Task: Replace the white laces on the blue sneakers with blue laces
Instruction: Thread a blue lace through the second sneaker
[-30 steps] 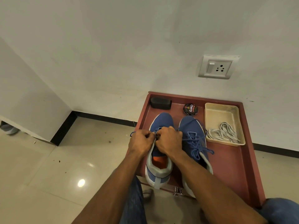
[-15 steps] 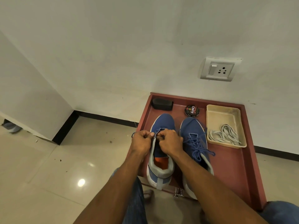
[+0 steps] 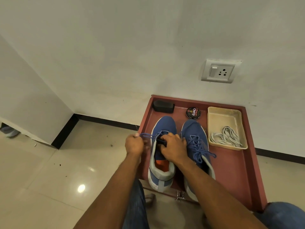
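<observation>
Two blue sneakers stand side by side on a red tray (image 3: 231, 171). The right sneaker (image 3: 196, 134) is laced and tied with a blue lace. On the left sneaker (image 3: 165, 124) a blue lace (image 3: 148, 135) runs through the lower eyelets and stretches out to the left. My left hand (image 3: 134, 144) pinches that lace, just left of the shoe. My right hand (image 3: 173, 147) rests on the left sneaker's tongue, fingers curled at the eyelets. The white laces (image 3: 226, 136) lie in a beige tray (image 3: 222, 114) at the right.
A black brush block (image 3: 163, 106) and a round shoe polish tin (image 3: 193, 112) sit at the red tray's far edge, against the white wall. A wall socket (image 3: 219, 71) is above. Glossy floor tiles spread to the left. My knees are at the bottom.
My left hand has moved left, away from the shoe, drawing the blue lace out through the eyelets. My right hand stays on the tongue.
</observation>
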